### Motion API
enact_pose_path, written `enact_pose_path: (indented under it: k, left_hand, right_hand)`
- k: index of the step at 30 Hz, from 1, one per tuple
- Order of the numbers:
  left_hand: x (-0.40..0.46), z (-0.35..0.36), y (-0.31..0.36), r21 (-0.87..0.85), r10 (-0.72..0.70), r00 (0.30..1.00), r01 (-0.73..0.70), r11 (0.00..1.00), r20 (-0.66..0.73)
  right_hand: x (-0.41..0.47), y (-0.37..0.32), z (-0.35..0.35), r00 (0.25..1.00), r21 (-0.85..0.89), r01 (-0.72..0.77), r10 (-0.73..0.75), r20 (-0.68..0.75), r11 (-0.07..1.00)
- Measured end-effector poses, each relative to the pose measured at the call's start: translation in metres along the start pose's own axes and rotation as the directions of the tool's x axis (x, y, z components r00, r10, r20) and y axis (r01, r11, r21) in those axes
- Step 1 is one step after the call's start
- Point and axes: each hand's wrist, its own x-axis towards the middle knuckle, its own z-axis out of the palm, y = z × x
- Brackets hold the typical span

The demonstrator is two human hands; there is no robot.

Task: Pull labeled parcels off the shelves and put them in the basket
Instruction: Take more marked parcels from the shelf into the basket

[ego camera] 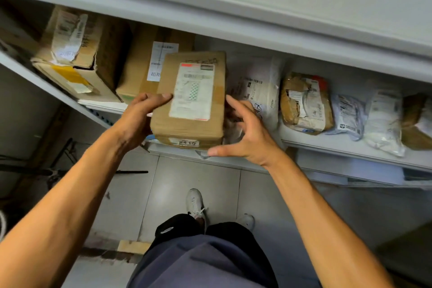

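Head camera, looking down past my forearms at a grey metal shelf [350,145]. I have a brown cardboard parcel [190,100] out at the shelf's front lip, its near end overhanging the floor. A white shipping label [192,91] faces up on its top, and a small sticker reading what looks like 4 10 [189,142] sits on its near face, so it counts as a labeled one.

My left hand [140,117] clamps the parcel's left side, thumb across the top edge beside the label, fingers hidden underneath. My right hand [243,133] is spread, fingers apart, just beside the parcel's right edge; whether it touches the cardboard I cannot tell.

Behind and to the left on the same shelf stand two larger cartons [98,54], both labeled. To the right lie a white poly mailer [259,91], a torn brown paper packet [306,103] and more grey-white bags [383,117].

The basket is nowhere in this view; only grey floor tiles and my own shoes [195,203] show below.

I judge this as the pull step, nearly finished for this parcel. Next I would need the right hand to close on its side, lift it clear of the lip, then turn to find the basket before lowering it in.
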Motion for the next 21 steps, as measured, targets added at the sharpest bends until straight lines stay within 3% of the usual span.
enact_pose_path:
  k: [6, 12, 15, 18, 21]
  left_hand:
    - [-0.004, -0.015, -0.014, -0.387, -0.082, 0.994, 0.103, 0.916, 0.072]
    - [-0.008, -0.008, -0.023, -0.404, -0.117, 0.979, 0.177, 0.898, 0.169]
    - [-0.008, -0.002, -0.021, -0.424, -0.112, 0.977, 0.18, 0.888, 0.18]
    - [-0.01, 0.005, -0.01, -0.394, -0.106, 0.981, 0.163, 0.904, 0.163]
    - [-0.009, 0.012, -0.002, -0.331, -0.111, 0.982, 0.155, 0.931, 0.15]
  right_hand:
    - [0.001, -0.028, -0.007, 0.962, 0.088, 0.261, -0.267, 0.059, 0.961]
    - [0.008, -0.03, 0.001, 0.94, 0.063, 0.338, -0.335, -0.064, 0.939]
    - [0.007, -0.024, -0.009, 0.935, -0.099, 0.35, -0.354, -0.029, 0.932]
    - [0.007, -0.018, -0.018, 0.916, -0.342, 0.391, -0.397, 0.056, 0.854]
    - [0.008, -0.019, -0.022, 0.907, -0.45, 0.414, -0.401, 0.13, 0.791]
